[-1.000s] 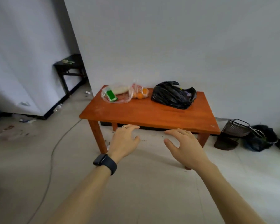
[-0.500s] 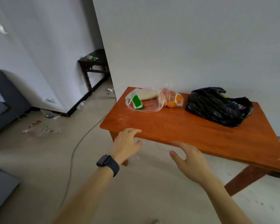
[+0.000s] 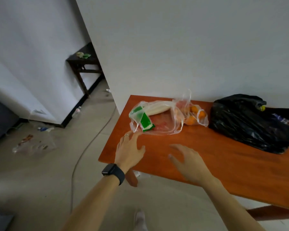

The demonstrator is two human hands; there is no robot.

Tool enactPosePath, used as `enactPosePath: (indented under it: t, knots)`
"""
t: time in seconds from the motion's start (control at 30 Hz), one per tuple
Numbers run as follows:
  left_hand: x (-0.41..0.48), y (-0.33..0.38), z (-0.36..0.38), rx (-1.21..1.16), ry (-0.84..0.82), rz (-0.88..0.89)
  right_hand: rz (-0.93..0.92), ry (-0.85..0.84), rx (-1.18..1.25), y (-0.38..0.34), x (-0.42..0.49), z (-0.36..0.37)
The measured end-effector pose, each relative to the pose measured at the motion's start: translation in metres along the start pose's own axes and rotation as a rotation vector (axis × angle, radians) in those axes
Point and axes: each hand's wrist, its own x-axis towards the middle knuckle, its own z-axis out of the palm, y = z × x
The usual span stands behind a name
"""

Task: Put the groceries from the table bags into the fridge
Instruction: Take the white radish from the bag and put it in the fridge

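Table [image 3: 207,165]: 1 clear bag [image 3: 182,112] holds oranges [image 3: 190,121] (black bag [image 3: 250,124] beside).

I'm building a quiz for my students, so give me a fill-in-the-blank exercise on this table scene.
1. The crumpled bag at the right end of the table is ____.
2. The watch is on the ____ wrist.
3. The packet inside the clear bag is ____.
4. The left hand and the right hand hold ____.
Missing words: black; left; green; nothing.
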Motion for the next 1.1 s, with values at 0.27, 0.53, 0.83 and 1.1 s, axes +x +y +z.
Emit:
enactPosePath:
  t: [0.27,0.53,0.83,1.1]
  knots:
    - [0.185,-0.041,0.033,0.337,0.022,0.184,0.215,-0.044,0.21,-0.012,0.152,0.031]
    - [0.307,-0.058,0.07,0.348,-0.232,0.11,0.556,0.029,0.458,-0.016,0.281,0.053]
    - [0.399,-0.096,0.076,-0.081,-0.519,-0.096,0.723,0.008,0.685,-0.013,0.414,0.03]
    - [0.442,-0.127,0.059,-0.267,-0.524,-0.154,0.771,-0.003,0.857,0.01,0.493,0.04]
